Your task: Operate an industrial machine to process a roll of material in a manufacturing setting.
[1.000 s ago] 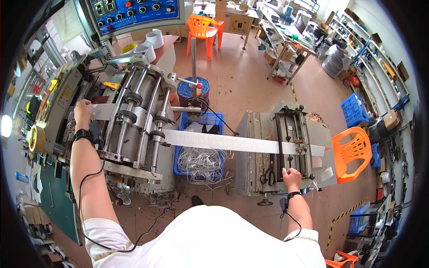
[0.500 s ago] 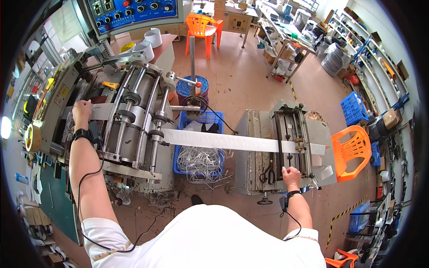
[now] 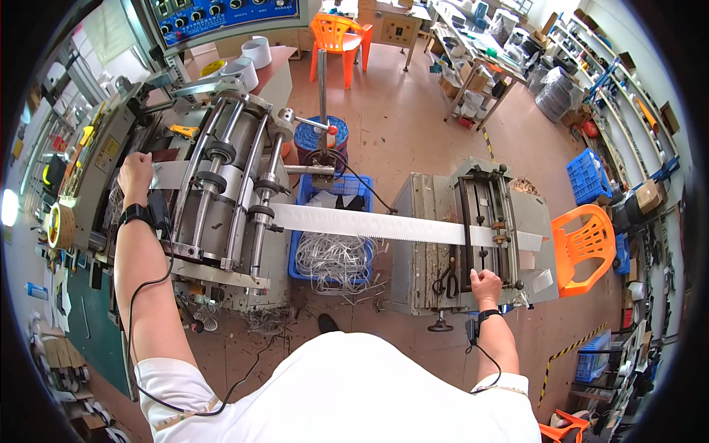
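A long white strip [image 3: 369, 225] with a toothed near edge runs from the roller machine [image 3: 221, 184] on the left to a smaller machine [image 3: 436, 236] on the right. My left hand [image 3: 136, 177] is closed at the far-left end of the strip, beyond the rollers; what lies within its fingers is hidden. At the front of the right machine my right hand [image 3: 484, 286] is curled closed beside the near end of a dark crossbar [image 3: 466, 221]. Whatever it grips there cannot be made out. Black-handled scissors [image 3: 445, 280] lie just left of it.
A blue crate [image 3: 299, 258] filled with white trimmings stands between the machines. Behind it is a blue-topped drum [image 3: 314, 133]. An orange chair [image 3: 583, 244] touches the right side; a yellow cutter [image 3: 185, 131] lies behind the rollers. A black cable [image 3: 133, 310] runs along my left arm.
The view has shifted slightly, so the machines sit a little differently in the picture. Both hands keep their places and their closed shape.
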`<state>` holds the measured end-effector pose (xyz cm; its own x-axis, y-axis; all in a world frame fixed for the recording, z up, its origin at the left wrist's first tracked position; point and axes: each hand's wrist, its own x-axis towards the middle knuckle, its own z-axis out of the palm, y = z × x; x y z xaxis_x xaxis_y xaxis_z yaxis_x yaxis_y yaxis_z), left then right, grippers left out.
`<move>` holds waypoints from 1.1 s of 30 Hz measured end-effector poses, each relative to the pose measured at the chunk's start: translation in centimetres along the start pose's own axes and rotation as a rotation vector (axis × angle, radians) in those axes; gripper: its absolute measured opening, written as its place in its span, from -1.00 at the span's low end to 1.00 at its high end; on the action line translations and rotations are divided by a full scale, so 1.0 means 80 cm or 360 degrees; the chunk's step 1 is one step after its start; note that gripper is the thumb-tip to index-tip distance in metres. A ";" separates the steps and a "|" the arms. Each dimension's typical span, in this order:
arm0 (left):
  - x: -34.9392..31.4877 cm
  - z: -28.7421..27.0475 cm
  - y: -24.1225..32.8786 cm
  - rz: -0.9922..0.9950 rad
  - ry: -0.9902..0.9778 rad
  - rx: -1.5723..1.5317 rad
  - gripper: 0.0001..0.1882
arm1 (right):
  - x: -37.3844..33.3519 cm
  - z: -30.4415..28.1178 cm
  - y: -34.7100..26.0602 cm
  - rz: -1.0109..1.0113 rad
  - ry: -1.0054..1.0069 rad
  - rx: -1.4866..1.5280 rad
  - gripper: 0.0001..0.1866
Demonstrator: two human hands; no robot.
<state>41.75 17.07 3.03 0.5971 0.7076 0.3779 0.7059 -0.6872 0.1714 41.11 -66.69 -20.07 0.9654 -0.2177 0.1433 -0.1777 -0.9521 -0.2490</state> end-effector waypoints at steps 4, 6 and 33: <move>-0.003 -0.001 0.005 0.0170 -0.0023 -0.0040 -0.75 | 0.000 -0.001 -0.003 -0.0002 -0.0006 -0.0008 -0.59; -0.005 -0.001 0.008 0.0196 -0.0028 -0.0036 -0.77 | 0.000 -0.003 -0.004 -0.0009 -0.0018 -0.0006 -0.58; -0.002 -0.006 0.009 0.0044 -0.0241 0.0105 -0.69 | -0.062 0.231 -0.330 0.0093 -0.1225 0.2156 -0.75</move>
<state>41.97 16.35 3.56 0.6638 0.7086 0.2392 0.7089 -0.6981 0.1007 44.56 -36.53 -31.92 0.9004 0.3159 -0.2990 -0.3284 0.0428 -0.9436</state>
